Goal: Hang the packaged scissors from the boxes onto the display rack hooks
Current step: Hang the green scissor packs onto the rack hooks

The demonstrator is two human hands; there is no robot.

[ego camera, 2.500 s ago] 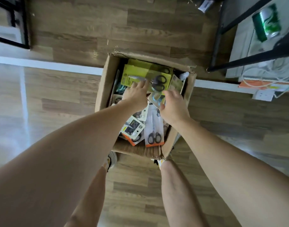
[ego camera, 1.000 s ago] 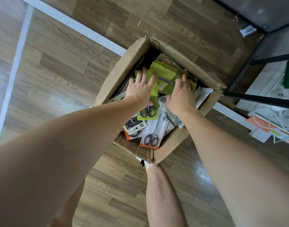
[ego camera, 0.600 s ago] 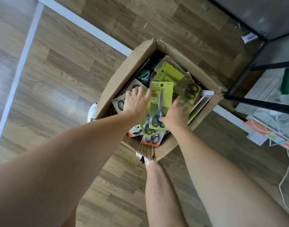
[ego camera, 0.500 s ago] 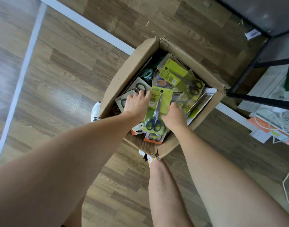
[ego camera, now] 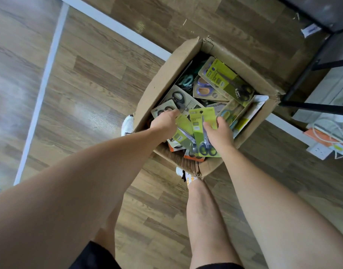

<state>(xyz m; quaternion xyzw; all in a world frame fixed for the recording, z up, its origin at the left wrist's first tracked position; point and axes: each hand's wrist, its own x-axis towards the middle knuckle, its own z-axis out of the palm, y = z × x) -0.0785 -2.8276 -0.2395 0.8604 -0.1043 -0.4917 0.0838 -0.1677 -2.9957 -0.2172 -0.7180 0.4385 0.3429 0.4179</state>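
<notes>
Both hands are down in the cardboard box (ego camera: 166, 82) on the wood floor, gathering scissor packs for hanging. The right hand (ego camera: 218, 133) has its thumb over the face of an upright green pack (ego camera: 200, 131) and its fingers behind the right edge, so it holds that card firmly. The left hand (ego camera: 165, 121) has its fingers curled at the top of a second green pack (ego camera: 183, 133) that leans just beside and partly under the first; it seems to pinch that card, though the fingertips are hidden. To do this step well, the two cards should be squared together with the hang holes at the top lined up, then lifted straight up by their top halves so the heavy handle ends hang down and do not snag the loose packs below. More packs lie jumbled in the box: another green pack (ego camera: 225, 80) slants against the far wall, and grey and purple ones lie flat between. The box walls stand high on the left and far sides, so the clear way out is upward and toward the person. To the right, a black metal frame (ego camera: 312, 105) stands close to the box corner, with cables and a socket strip (ego camera: 320, 151) on the floor beyond it, so a swing to that side is tight. No rack or hooks show here.
</notes>
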